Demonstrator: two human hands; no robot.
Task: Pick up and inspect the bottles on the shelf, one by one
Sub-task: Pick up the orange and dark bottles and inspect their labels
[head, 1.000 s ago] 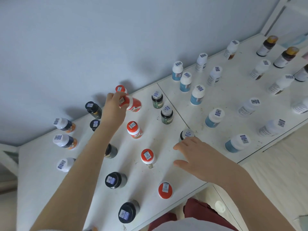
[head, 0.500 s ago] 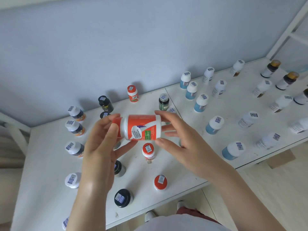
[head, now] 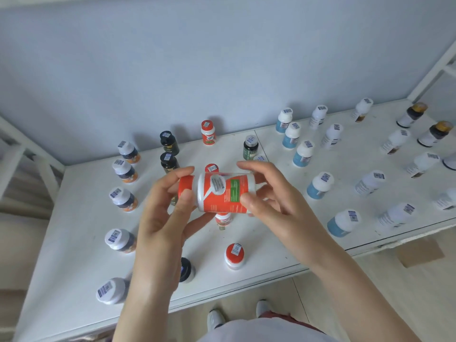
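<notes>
An orange-and-white bottle (head: 222, 192) with an orange cap lies sideways in the air above the white shelf (head: 74, 243). My left hand (head: 165, 213) grips its cap end, and my right hand (head: 269, 201) grips its base end. Its label with a green patch faces me. Other orange-capped bottles stand on the shelf: one at the back (head: 208, 132), one near the front (head: 235, 255), and two partly hidden behind the held bottle.
Dark bottles (head: 168, 142) and white-capped bottles (head: 123, 199) stand to the left. Blue bottles (head: 320, 185) and white bottles (head: 370, 182) fill the right half, brown ones (head: 434, 133) far right. The blue wall rises behind. The shelf's front edge runs above my shoes.
A second ago my left hand grasped the bottle on the shelf. It has lifted it, and my right hand has joined; the bottle has since turned slightly and come closer.
</notes>
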